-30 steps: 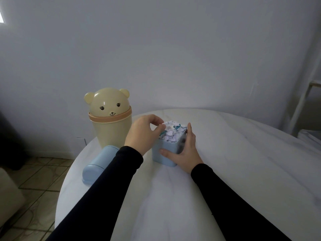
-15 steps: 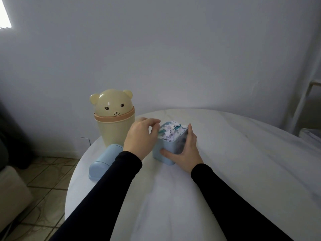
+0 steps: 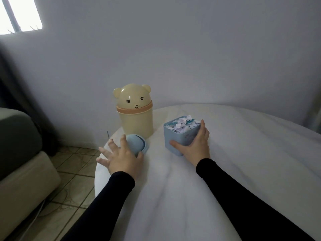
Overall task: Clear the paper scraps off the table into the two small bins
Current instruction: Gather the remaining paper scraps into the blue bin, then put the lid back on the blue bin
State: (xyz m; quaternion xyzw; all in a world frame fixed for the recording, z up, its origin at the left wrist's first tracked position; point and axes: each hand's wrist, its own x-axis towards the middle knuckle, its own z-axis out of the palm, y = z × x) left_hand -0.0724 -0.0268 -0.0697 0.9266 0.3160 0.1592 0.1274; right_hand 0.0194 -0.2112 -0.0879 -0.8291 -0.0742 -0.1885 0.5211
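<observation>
The blue bin (image 3: 180,138) stands upright just right of the frame's centre on the white marbled table (image 3: 243,162), its open square mouth facing up and one corner turned toward the camera. Paper scraps (image 3: 182,125), white, lilac and teal, fill it to the rim. Left of it, with a bare strip of table between them, the cream bear-shaped bin (image 3: 135,113) stands upright with its domed bear-face lid closed, the face looking toward the camera. In front of the bear bin and near the table's left edge lies the rounded blue lid (image 3: 137,143), tipped on its side, its dome pointing toward the upper left of the frame and its slotted rim toward the right.

The right hand (image 3: 196,145) holds the blue bin's right side: thumb pressed along the low near wall, fingers wrapped up the far right wall to the rim. The left hand (image 3: 121,157) is spread wide, fingers splayed, thumb and forefinger touching either side of the blue lid; whether it grips the lid firmly I cannot tell. Both arms wear black sleeves (image 3: 243,197).

At lower left is tiled floor (image 3: 73,171) and a grey-beige sofa (image 3: 19,162); a bright window (image 3: 19,14) sits at upper left.
</observation>
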